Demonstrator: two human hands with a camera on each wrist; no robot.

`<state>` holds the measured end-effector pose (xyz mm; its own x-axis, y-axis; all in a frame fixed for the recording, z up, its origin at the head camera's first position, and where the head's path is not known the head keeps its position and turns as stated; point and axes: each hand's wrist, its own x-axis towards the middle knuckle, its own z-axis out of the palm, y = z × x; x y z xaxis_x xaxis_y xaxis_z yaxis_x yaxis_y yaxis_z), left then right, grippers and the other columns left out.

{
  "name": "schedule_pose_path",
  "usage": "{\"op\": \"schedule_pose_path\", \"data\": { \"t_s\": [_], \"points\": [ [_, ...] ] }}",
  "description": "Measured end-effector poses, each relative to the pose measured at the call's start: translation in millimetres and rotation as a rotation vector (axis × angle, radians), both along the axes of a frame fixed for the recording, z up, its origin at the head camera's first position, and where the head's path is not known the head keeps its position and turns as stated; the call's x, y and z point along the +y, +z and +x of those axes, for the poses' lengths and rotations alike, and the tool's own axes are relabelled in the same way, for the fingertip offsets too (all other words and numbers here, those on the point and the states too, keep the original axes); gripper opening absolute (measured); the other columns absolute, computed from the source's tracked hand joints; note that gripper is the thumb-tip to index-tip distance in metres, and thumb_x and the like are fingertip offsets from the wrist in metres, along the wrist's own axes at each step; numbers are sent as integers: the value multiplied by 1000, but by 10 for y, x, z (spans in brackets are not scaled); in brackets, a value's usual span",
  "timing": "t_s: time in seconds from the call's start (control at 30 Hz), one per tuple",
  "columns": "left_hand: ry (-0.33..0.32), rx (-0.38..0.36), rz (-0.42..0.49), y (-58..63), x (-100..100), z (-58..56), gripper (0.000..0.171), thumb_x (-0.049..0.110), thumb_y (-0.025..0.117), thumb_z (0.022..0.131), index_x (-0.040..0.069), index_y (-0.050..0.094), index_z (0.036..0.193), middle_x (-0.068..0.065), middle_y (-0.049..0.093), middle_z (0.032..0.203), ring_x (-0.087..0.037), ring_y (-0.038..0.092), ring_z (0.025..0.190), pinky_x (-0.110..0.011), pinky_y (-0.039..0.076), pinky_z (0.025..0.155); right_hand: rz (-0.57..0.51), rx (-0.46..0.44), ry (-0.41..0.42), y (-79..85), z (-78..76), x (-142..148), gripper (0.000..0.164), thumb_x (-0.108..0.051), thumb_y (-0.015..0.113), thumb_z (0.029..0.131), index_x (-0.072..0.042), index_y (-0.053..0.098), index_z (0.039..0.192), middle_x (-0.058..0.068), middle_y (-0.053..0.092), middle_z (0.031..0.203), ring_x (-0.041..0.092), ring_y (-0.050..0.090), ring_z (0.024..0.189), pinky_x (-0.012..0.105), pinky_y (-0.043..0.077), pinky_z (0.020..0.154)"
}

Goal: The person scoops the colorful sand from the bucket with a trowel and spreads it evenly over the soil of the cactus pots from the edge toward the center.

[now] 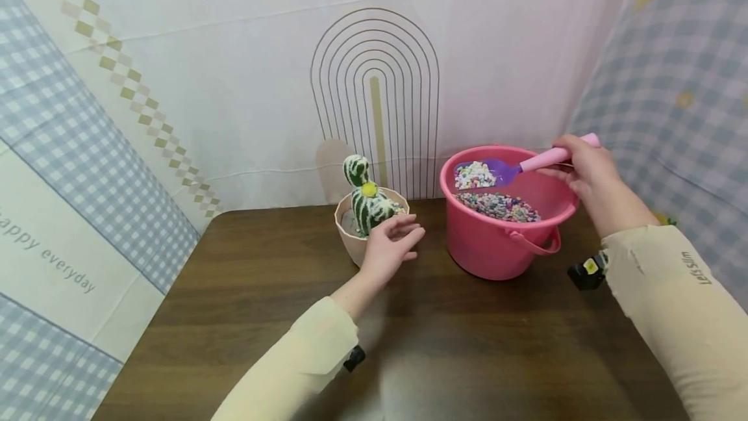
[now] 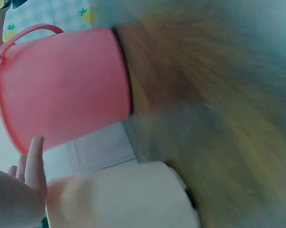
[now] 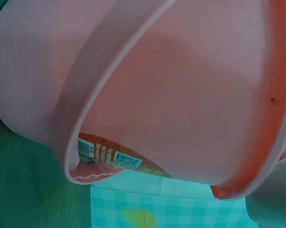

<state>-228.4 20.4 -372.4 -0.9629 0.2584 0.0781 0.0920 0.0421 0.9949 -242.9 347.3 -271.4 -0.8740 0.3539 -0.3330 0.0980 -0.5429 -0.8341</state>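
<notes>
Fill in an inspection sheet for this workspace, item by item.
Surface: brown wood-grain table.
Job's things: pink bucket with multicoloured pebbles inside; purple shovel, loaded with pebbles, held at the bucket's mouth; green-and-white cactus with a yellow flower, standing in a pale peach pot.
Clutter: nothing seen.
Grippers: bare hands; right hand grips the shovel's pink handle; left hand, holding nothing, is beside the pot, contact unclear.
Cables: nothing seen.
Surroundings: white cloth printed with arches behind; blue-checked cloth at right.
</notes>
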Motion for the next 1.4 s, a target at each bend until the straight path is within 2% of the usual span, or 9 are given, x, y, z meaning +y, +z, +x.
{"op": "schedule_pose_path", "data": {
  "t_s": [0.2,0.4,0.57,0.73,0.83,0.97,1.17,1.3,1.4],
  "points": [
    [63,66,25,-60,-367,35,32,2,69,96,-10,67,126,-28,73,119,-9,71,91,-27,65,73,-33,4,-9,43,8,-9,18,-8,63,100,-12,47,107,5,65,69,25,75,55,35,65,59],
    [178,84,16,-38,-720,-29,31,-1,70,95,-12,67,124,-29,73,119,-3,69,86,-19,62,70,-53,-3,-3,78,4,-34,19,-8,63,100,-14,48,109,5,65,71,25,75,56,35,65,61],
    [377,107,-63,-71,-823,-148,34,4,72,95,-9,66,126,-27,72,117,-18,72,94,-17,59,68,-46,32,14,71,-14,-33,14,-6,61,101,-12,49,104,5,64,70,25,75,56,37,65,59],
    [470,61,-165,-121,-757,-234,43,11,73,96,-7,62,132,-27,68,125,-40,70,114,-37,64,89,-60,37,18,54,-15,-44,12,-4,60,100,-10,50,98,6,64,68,26,74,55,38,65,57],
    [483,72,-202,-131,-703,-261,43,10,72,95,-9,61,132,-28,67,126,-43,69,116,-46,60,99,-78,38,23,56,-11,-50,11,-4,60,101,-10,51,98,6,64,69,26,74,56,39,65,57],
    [472,83,-189,-134,-696,-312,40,4,69,93,-11,62,130,-29,67,124,-43,70,115,-42,63,94,-81,55,33,50,-14,-51,11,-5,59,101,-9,54,92,7,67,67,27,75,56,38,65,57],
    [344,-9,-123,-114,-795,-481,40,0,64,95,-11,61,134,-32,66,130,-30,70,108,-24,64,74,-79,49,44,63,-17,-40,11,-4,57,102,-9,53,92,7,67,67,27,75,57,38,65,58],
    [253,-71,-97,-90,-870,-610,43,0,61,99,-10,57,141,-32,61,139,-29,68,113,-29,65,83,-90,44,53,68,-22,-42,14,-4,57,101,-7,55,88,8,67,66,28,75,56,39,65,57],
    [252,-91,-84,-85,-875,-650,41,2,60,101,-9,58,141,-31,61,139,-26,67,110,-31,65,85,-87,43,53,72,-26,-42,18,-4,57,101,-7,55,84,8,67,66,27,75,56,39,65,56]
  ]
}}
